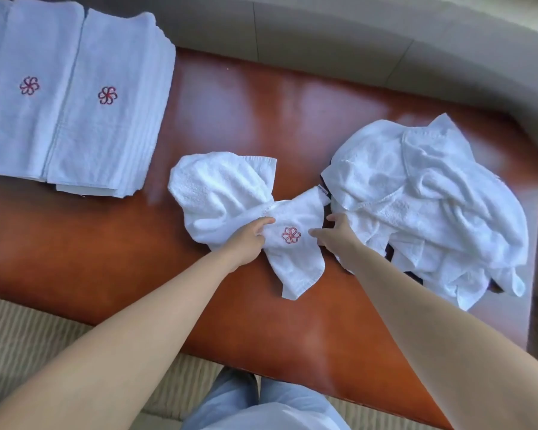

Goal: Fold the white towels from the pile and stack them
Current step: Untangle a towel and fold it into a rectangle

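Observation:
A crumpled white towel [230, 200] with a red flower emblem lies in the middle of the brown table [261, 97]. My left hand [249, 240] pinches this towel just left of the emblem. My right hand [336, 232] grips its right edge, fingers curled on the cloth. To the right sits the pile of unfolded white towels [426, 206]. At the far left lie two stacks of folded white towels [106, 103], side by side, each showing a red flower emblem on top.
The table's near edge runs across the bottom, with striped beige carpet [28, 342] below it. A grey upholstered seat [354, 32] borders the table's far side and right. My legs in light trousers [261, 405] stand at the bottom centre.

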`<state>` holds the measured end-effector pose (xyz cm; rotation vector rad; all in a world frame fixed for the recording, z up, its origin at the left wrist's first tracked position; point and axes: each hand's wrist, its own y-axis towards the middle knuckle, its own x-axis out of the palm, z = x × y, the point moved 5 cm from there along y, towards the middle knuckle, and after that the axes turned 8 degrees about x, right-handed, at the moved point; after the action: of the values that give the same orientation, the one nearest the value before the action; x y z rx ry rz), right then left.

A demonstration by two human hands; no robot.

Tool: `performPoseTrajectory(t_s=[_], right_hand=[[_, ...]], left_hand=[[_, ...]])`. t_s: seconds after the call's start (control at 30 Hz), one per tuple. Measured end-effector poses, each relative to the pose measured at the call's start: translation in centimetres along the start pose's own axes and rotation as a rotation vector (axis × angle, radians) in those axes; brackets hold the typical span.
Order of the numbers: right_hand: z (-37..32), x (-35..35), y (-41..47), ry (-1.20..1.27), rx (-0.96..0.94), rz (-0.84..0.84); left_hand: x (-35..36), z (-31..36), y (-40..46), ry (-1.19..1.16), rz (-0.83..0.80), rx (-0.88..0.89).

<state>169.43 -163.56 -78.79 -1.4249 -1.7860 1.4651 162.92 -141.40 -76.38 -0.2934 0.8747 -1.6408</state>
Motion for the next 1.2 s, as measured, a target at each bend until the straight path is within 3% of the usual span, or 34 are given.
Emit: performPoseTrajectory(t_s=[0.1, 0.2, 0.27, 0.33, 0.4, 0.53, 0.57, 0.7, 0.77, 0.87, 0.97, 1.03, 1.13, 1.2], right_hand=[[-0.4, 0.6, -0.1, 0.029, 0.024, -0.032], [-2.5, 1.7, -1.6, 0.024, -0.160, -0.104], [-4.4, 3.5, -3.6, -0.226, -0.394, -0.150], [-5.3, 6.6, -5.8, -0.626, -0.616, -0.228], [-4.9, 9.3, -7.3, -0.875, -0.704, -0.315], [-3.6, 10.3, -8.0, -0.793, -0.672, -0.278], [-3.2, 10.2, -7.8, -0.793, -0.641, -0.248], [-0.2, 9.7, -6.9, -0.990, -0.490, -0.139], [1.0, 9.7, -6.9, -1.005, -0.451, -0.134], [1.9, 9.2, -7.8, -1.028, -0.451, -0.107], [2.3, 8.4, -10.1, -1.123, -0.364, -0.120], [3.0, 7.8, -12.0, -1.163, -0.163, -0.200], [4.7, 6.8, -16.2, -1.164, 0.296, -0.366], [4.3, 5.9, -19.0, -1.236, 0.417, -0.406]], left_hand=[[0.0, 0.2, 0.4, -0.017, 0.000, -0.003], [-0.4, 1.1, 0.4, -0.143, 0.005, -0.024], [-1.2, 1.8, 0.3, -0.216, 0.029, -0.059], [-2.1, 2.6, 0.1, -0.169, 0.057, -0.070], [-3.5, 2.9, -0.1, -0.046, 0.156, -0.068], [-6.2, 2.6, -1.4, 0.281, 0.327, -0.096], [-6.6, 2.5, -2.0, 0.228, 0.338, -0.085], [-8.4, 2.6, -4.4, -0.467, 0.411, -0.061], [-9.4, 3.0, -5.4, -0.658, 0.421, -0.013], [-11.2, 3.1, -7.4, -0.761, 0.454, 0.038], [-12.7, 1.4, -9.7, -0.629, 0.461, -0.070], [-13.3, -0.4, -11.8, -0.400, 0.332, -0.259], [-14.3, -2.9, -16.4, 0.042, -0.157, -0.597], [-15.3, -3.3, -19.3, 0.171, -0.375, -0.642]])
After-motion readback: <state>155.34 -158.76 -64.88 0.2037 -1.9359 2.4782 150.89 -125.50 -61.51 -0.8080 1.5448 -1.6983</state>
